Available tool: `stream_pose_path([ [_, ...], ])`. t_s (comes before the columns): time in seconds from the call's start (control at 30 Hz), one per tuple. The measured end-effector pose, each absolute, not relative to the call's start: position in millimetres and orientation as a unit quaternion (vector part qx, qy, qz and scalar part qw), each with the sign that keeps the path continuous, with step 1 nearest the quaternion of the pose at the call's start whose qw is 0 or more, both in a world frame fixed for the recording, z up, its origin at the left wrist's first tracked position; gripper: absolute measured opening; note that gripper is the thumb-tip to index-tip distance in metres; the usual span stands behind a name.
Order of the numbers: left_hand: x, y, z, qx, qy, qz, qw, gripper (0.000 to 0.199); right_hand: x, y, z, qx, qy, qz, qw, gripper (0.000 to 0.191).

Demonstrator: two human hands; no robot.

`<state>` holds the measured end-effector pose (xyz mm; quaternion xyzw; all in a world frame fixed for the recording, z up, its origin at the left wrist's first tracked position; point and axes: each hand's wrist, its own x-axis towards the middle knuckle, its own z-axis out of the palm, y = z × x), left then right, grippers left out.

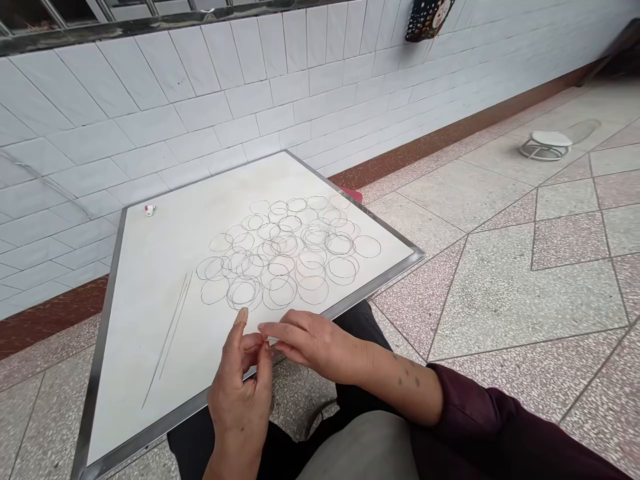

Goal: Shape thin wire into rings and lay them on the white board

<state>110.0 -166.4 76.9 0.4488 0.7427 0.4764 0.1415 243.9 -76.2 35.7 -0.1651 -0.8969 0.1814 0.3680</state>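
Two bare hands meet over the near edge of the tabletop. The left hand [240, 387] has one finger poking up, and its other tips bunch close to the thumb. The right hand [315, 343] bends its fingers down to touch the left hand's tips. They seem to pinch something tiny, but it is too small to see, so I cannot tell if the hands grip anything.

The rings [279, 291] lie just past the hands, in the middle and right part of the tabletop [150, 267]. They are thin, round and dark, like loops of wire. There are dozens, but they overlap so much that I cannot count them all. Some lie nearly alone at the sides of the bunch. To the left are thin, straight wires [173, 327], at least two, side by side on a slant.

The tabletop is flat, smooth and white, with one shiny metal rim around it. One tiny white and red thing [150, 210] sits near its far left corner. The wall [200, 133] has smooth white tiles. The floor [520, 300] is hard and speckled, in pink and gray shapes. One round white stool [550, 141] stands well apart, on the right.
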Motion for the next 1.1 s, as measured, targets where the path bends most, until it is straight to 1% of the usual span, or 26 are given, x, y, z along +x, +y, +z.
stream_pose_path([
  [0.07,109.7,-166.2,77.8,0.451,0.746,0.465,0.154,0.059,244.9,-74.4,36.2,-0.140,-0.905,0.163,0.366,0.042],
  [0.13,109.3,-166.1,77.9,0.453,0.748,0.457,0.163,0.060,245.7,-72.6,36.4,-0.125,-0.906,0.152,0.373,0.045],
  [0.3,108.7,-165.4,75.9,0.446,0.735,0.471,0.200,0.062,247.5,-70.4,38.2,-0.133,-0.906,0.140,0.376,0.036],
  [0.53,105.6,-162.6,75.7,0.376,0.676,0.526,0.354,0.065,249.8,-66.6,40.5,-0.123,-0.907,0.117,0.386,0.021],
  [0.67,103.0,-161.6,77.4,0.347,0.638,0.545,0.419,0.063,250.4,-65.7,42.8,-0.110,-0.903,0.126,0.395,0.019],
  [0.77,102.2,-162.0,78.7,0.344,0.628,0.550,0.430,0.066,251.5,-65.4,43.7,-0.112,-0.909,0.127,0.381,0.021],
  [0.9,102.1,-163.2,79.5,0.357,0.636,0.542,0.418,0.068,253.9,-64.0,43.6,-0.112,-0.920,0.116,0.357,0.023],
  [1.1,101.6,-163.9,79.7,0.357,0.635,0.534,0.430,0.065,256.1,-63.4,44.3,-0.106,-0.918,0.111,0.365,0.027],
])
